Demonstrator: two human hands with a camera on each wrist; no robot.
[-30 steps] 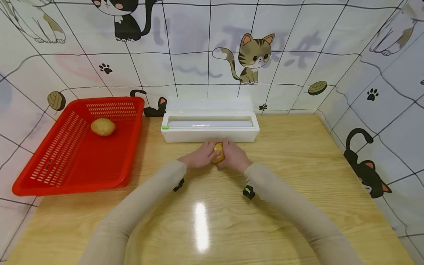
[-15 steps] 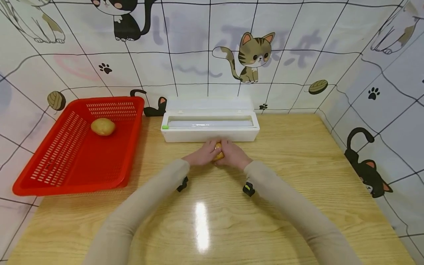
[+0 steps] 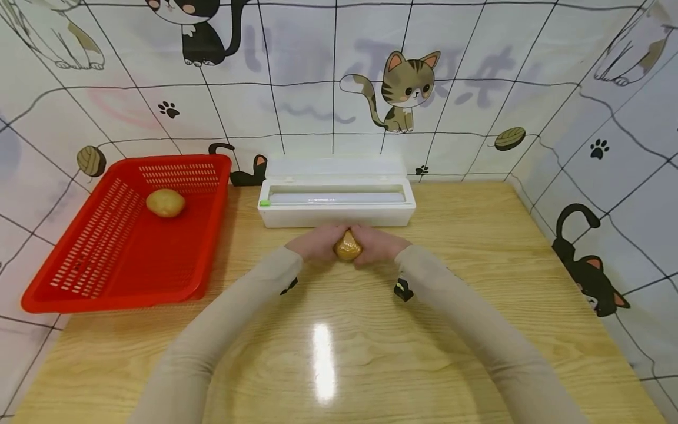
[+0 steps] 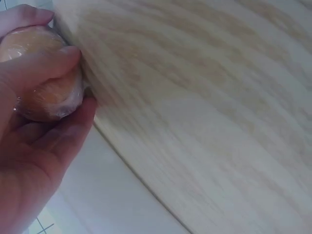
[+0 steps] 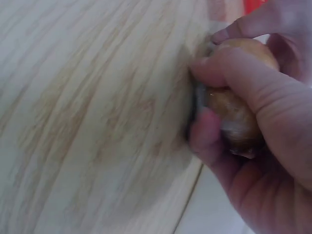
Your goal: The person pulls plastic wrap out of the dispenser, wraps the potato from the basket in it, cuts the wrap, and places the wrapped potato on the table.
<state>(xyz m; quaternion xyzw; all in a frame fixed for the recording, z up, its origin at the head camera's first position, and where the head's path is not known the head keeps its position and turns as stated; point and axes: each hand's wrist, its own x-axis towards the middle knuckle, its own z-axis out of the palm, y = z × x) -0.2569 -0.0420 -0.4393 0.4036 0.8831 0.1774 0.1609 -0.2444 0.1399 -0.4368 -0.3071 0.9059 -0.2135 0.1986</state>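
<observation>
where the left hand (image 3: 319,242) and the right hand (image 3: 378,242) meet near the middle of my head view, they hold the wrapped potato (image 3: 348,247) between them, clear shiny film (image 4: 68,100) stretched over its brown surface. the left fingers (image 4: 73,136) grip it from nine o'clock, the right fingers (image 5: 209,134) from three, both sets curled around its sides, and the left wrist view shows me a thumb (image 4: 44,68) laid across it. i cannot tell whether it touches the worktop (image 3: 371,365). just beyond, at twelve o'clock, i see a white box (image 3: 336,219) with its lid (image 3: 335,166) raised, a pale roll (image 3: 318,199) inside and a small green piece (image 3: 265,204) at the nine o'clock end. well apart from both hands, at nine o'clock, stands a red basket (image 3: 143,277) with slotted walls, where one loose potato (image 3: 165,203) lies toward one o'clock. beige sleeves (image 3: 228,318) run up from seven and five o'clock.
</observation>
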